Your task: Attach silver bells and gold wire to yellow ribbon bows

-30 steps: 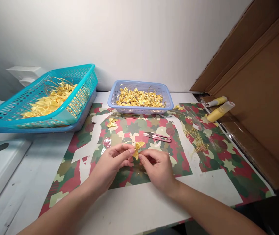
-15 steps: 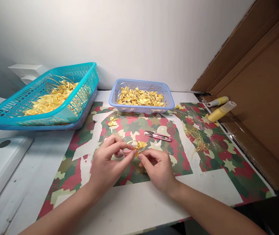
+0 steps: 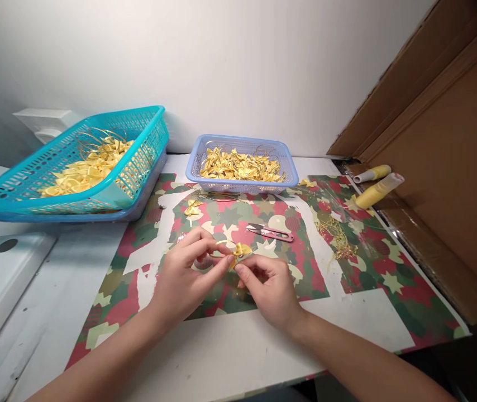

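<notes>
A yellow ribbon bow [image 3: 242, 249] with a loop of thin gold cord is held between both hands above the patterned mat [image 3: 225, 304]. My left hand [image 3: 192, 271] pinches the bow's left side between thumb and index finger. On its lower right, my right hand [image 3: 268, 285] grips the bow between thumb and curled fingers. The ribbon's lower end is partly hidden by the fingertips. Just beyond my right hand lie small pink-handled thread snips [image 3: 270, 232]. Another yellow bow [image 3: 193, 208] with gold cord lies behind my left hand.
A blue basket [image 3: 242, 187] of yellow bows stands at the back. At the left, a turquoise basket [image 3: 138, 162] holds more bows. Gold cord scraps [image 3: 339, 237] and two yellow-and-white rolls [image 3: 378, 191] lie at the right, near a cardboard panel [image 3: 443, 167]. A white case [image 3: 8, 285] lies at the left.
My left hand has shifted very slightly, and the bow has turned a little, its lower ribbon end now more covered by the fingertips. Both hands keep their hold.
</notes>
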The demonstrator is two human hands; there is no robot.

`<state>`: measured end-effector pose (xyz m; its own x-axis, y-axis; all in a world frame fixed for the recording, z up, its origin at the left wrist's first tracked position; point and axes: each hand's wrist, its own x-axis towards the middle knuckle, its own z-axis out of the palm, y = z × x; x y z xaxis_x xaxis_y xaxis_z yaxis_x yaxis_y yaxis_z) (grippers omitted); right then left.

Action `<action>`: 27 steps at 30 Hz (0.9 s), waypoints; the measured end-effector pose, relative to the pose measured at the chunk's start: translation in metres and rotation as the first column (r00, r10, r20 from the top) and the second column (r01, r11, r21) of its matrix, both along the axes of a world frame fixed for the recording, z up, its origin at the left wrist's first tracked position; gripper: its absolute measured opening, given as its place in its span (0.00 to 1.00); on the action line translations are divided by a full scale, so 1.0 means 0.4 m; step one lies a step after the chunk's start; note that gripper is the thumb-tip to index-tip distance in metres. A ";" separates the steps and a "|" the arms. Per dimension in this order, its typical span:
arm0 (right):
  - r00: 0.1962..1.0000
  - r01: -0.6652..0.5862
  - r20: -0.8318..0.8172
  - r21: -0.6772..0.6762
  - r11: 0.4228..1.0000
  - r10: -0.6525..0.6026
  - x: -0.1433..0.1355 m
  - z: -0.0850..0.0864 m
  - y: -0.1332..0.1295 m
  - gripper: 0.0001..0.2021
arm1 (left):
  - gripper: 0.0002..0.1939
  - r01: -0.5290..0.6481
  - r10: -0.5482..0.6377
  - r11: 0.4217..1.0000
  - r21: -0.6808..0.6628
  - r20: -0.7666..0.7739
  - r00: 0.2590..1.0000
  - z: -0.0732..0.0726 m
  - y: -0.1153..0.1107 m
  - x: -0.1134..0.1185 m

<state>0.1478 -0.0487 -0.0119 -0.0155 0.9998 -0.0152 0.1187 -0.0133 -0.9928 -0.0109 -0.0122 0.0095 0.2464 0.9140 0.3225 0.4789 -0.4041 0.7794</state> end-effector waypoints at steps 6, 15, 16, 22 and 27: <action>0.999 -0.028 -0.016 -0.031 0.999 0.028 0.000 0.002 -0.001 0.10 | 0.06 0.067 -0.070 0.995 -0.075 -0.035 0.997 0.013 0.010 -0.003; 0.989 -0.084 -0.137 -0.139 0.987 0.065 0.002 0.002 0.003 0.15 | 0.06 0.149 -0.147 0.989 0.019 -0.073 0.986 0.005 0.010 -0.004; 0.986 -0.087 -0.154 -0.145 0.986 0.064 0.002 0.001 0.004 0.15 | 0.06 0.142 -0.140 0.990 0.019 -0.073 0.988 0.004 0.008 -0.003; 0.979 -0.092 -0.194 -0.148 0.985 0.062 0.003 0.006 0.011 0.16 | 0.08 0.166 -0.101 0.914 -0.371 0.190 0.977 0.011 0.002 0.004; 0.975 -0.116 -0.204 -0.144 0.983 0.086 0.005 0.005 0.011 0.16 | 0.13 0.318 -0.101 0.721 -0.616 0.362 0.927 0.015 0.010 0.007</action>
